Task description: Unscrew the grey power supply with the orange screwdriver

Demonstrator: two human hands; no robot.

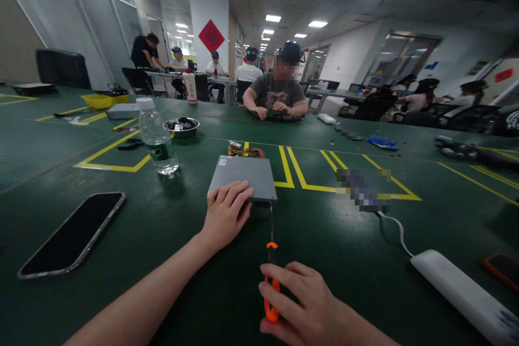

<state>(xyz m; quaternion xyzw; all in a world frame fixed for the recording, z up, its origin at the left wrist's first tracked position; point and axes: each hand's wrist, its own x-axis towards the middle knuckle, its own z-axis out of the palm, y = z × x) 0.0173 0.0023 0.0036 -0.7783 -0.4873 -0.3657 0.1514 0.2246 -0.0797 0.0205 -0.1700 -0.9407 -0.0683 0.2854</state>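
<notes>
A grey metal computer power supply (243, 173) lies on the green table, with a bundle of coloured wires (247, 151) coming out at its far side. My left hand (227, 208) holds it by the near left corner, fingers over the top and thumb down by the near side. In my right hand (304, 297) is an orange and black screwdriver (271, 281), gripped by its handle between thumb and fingers. Its thin shaft points away from me, and the tip reaches the near right corner of the power supply. Whether the tip sits in a screw I cannot tell.
On the left are a phone (75, 235), a water bottle (158, 143) and a metal bowl (183, 126) with dark parts. A white power bank (462, 292) with a cable lies at right. Yellow tape (320, 188) marks the table (194, 281). A person (275, 89) sits opposite.
</notes>
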